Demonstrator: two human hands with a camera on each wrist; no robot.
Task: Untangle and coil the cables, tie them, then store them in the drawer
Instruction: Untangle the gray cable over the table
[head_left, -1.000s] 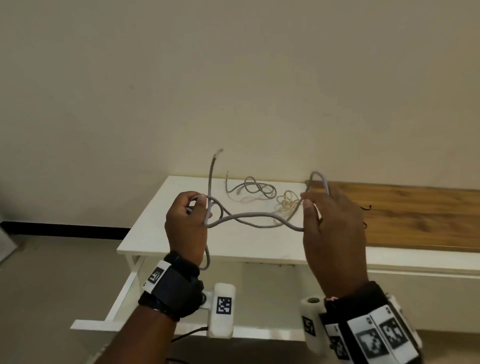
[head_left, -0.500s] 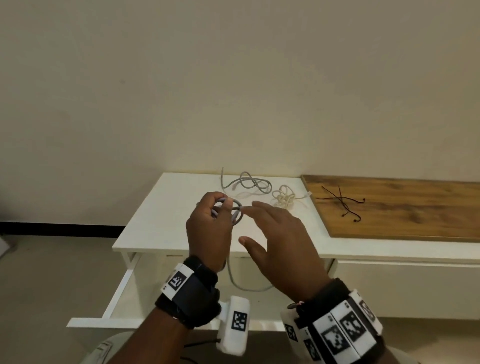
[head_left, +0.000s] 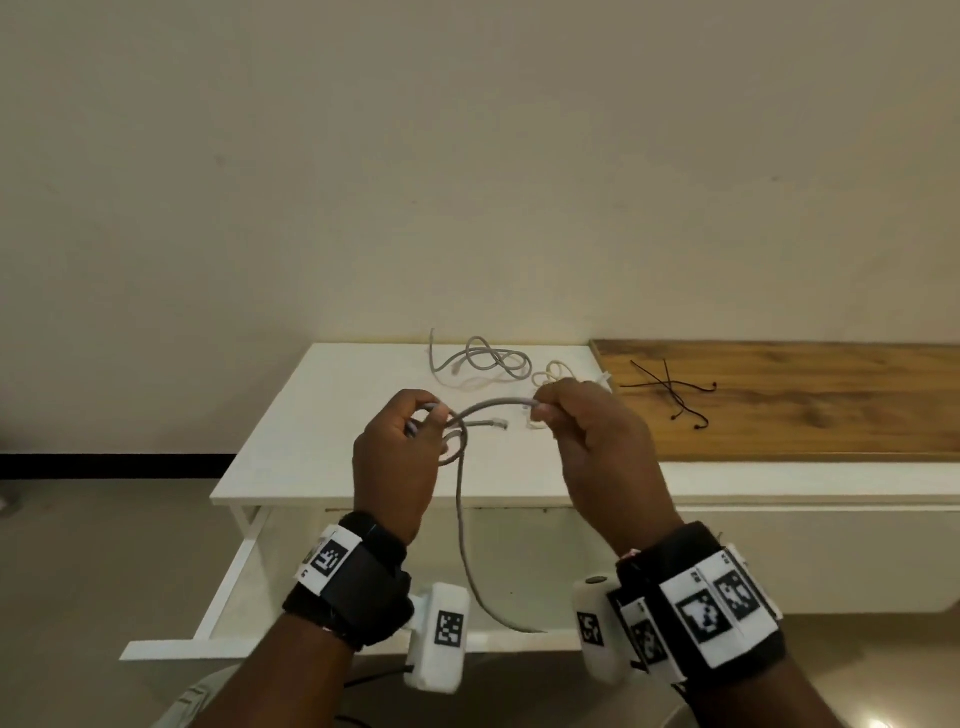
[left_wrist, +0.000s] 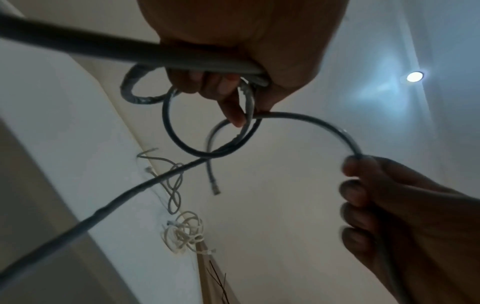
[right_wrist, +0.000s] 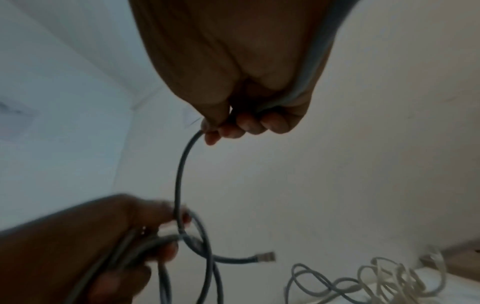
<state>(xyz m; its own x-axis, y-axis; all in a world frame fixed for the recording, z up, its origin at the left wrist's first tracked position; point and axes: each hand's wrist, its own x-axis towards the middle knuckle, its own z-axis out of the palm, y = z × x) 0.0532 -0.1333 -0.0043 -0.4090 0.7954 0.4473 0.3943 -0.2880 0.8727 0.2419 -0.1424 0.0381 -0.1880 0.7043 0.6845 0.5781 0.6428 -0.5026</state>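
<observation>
Above the front edge of the white table (head_left: 291, 441), both hands work one grey cable (head_left: 460, 519). The left hand (head_left: 397, 462) has its fingers curled round a small coil of two or three turns, pinching the loops together; one plug end sticks out from the coil toward the right. The right hand (head_left: 592, 447) is closed round the same cable a short way along, thumb and forefinger pinching it, so that an arc of cable spans between the hands. The rest of this cable hangs from the coil down past the table edge into the open drawer (head_left: 218, 618) below.

Progress, as I judge it: early. This cable is separated from the others and only partly coiled; the hanging length has yet to be wound in. It is not tied. At the back of the table lies a second grey cable (head_left: 478, 358) in loose loops, and just to its right a cream cable (head_left: 553, 374) in a small bundle; the left wrist view suggests the bundle is knotted, though the picture is too soft to be sure. Neither is coiled or tied. The drawer shows nothing stored apart from the dangling cable.

To the right of the table, adjoining it, runs a wooden top (head_left: 779, 405) carrying several thin black ties (head_left: 670, 389), crossed loosely and untouched.

Behind the table stands a plain cream wall with a dark skirting strip; the floor is pale beige. A ceiling lamp is lit, seen from the left wrist.
</observation>
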